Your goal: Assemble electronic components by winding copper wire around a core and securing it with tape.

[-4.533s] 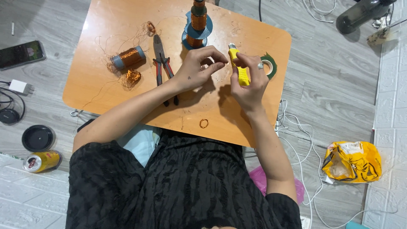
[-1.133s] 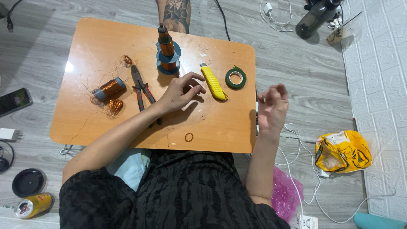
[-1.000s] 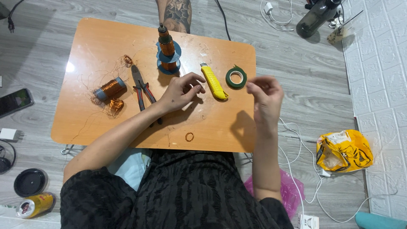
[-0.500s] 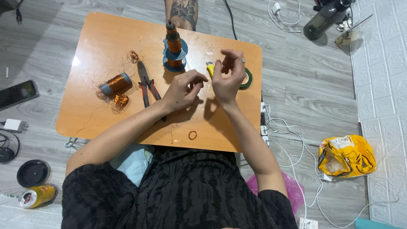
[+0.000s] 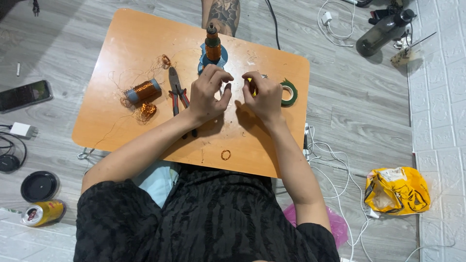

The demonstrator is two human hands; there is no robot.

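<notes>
Both my hands are over the middle of a low orange table (image 5: 121,43). My left hand (image 5: 208,94) hovers with its fingers curled and its thumb apart; whether it pinches fine wire is too small to see. My right hand (image 5: 264,97) is closed over a yellow utility knife (image 5: 251,87), of which only a sliver shows. Just right of that hand lies a green tape roll (image 5: 288,92). An upright copper wire coil on a blue base (image 5: 212,48) stands right behind my left hand. Red-handled pliers (image 5: 177,92) lie to its left.
A copper wire spool (image 5: 143,90) with loose strands lies left of the pliers. A small copper ring (image 5: 225,155) sits near the front edge. On the floor are a phone (image 5: 24,95), a can (image 5: 42,212), a yellow bag (image 5: 395,190), cables and a dark bottle (image 5: 383,31). A person's leg (image 5: 221,13) is beyond the table.
My right hand came in from beyond the table's right edge to the middle and closed over the yellow knife. My left hand stayed near the coil.
</notes>
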